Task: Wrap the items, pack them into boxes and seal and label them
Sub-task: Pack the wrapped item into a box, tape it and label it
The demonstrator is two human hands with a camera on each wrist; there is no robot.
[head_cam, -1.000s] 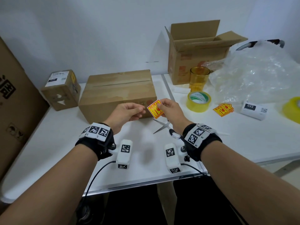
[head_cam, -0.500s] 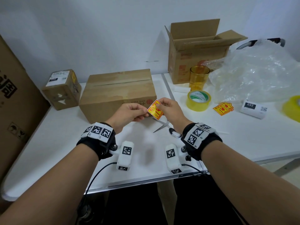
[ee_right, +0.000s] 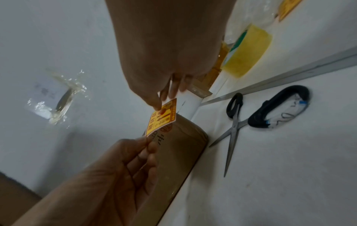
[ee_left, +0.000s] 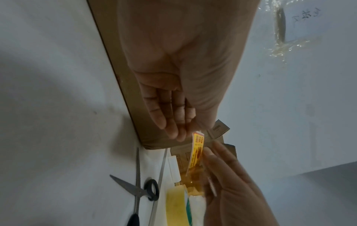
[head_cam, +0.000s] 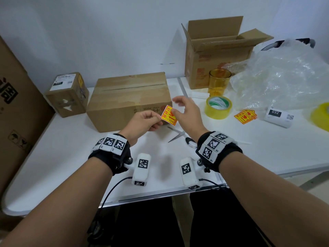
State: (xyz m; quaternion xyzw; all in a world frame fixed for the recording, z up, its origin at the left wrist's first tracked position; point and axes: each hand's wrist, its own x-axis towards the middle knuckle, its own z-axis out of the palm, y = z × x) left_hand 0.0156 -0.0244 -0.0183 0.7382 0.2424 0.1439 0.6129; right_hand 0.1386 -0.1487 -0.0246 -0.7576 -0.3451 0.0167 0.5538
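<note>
A yellow-and-red fragile label (head_cam: 168, 114) hangs in the air just in front of the sealed brown box's (head_cam: 128, 97) near right corner. My left hand (head_cam: 158, 119) pinches the label's lower left corner between thumb and fingers. My right hand (head_cam: 179, 106) hovers over the label with its thumb spread away. In the right wrist view its fingertips (ee_right: 161, 102) just meet the upper edge of the label (ee_right: 162, 117). The left wrist view shows the label (ee_left: 198, 146) edge-on between both hands.
Scissors (head_cam: 178, 136) lie on the white table under my hands. To the right are a yellow tape roll (head_cam: 218, 107), an amber cup (head_cam: 219, 81), an open carton (head_cam: 217, 50), bubble wrap (head_cam: 277, 77), spare labels (head_cam: 245, 116) and a white 032 tag (head_cam: 278, 116). A small labelled box (head_cam: 67, 93) stands at left.
Both hands pinched the label before. Now my right hand has released its pinch and opened, lifting slightly, while my left hand keeps hold of the label.
</note>
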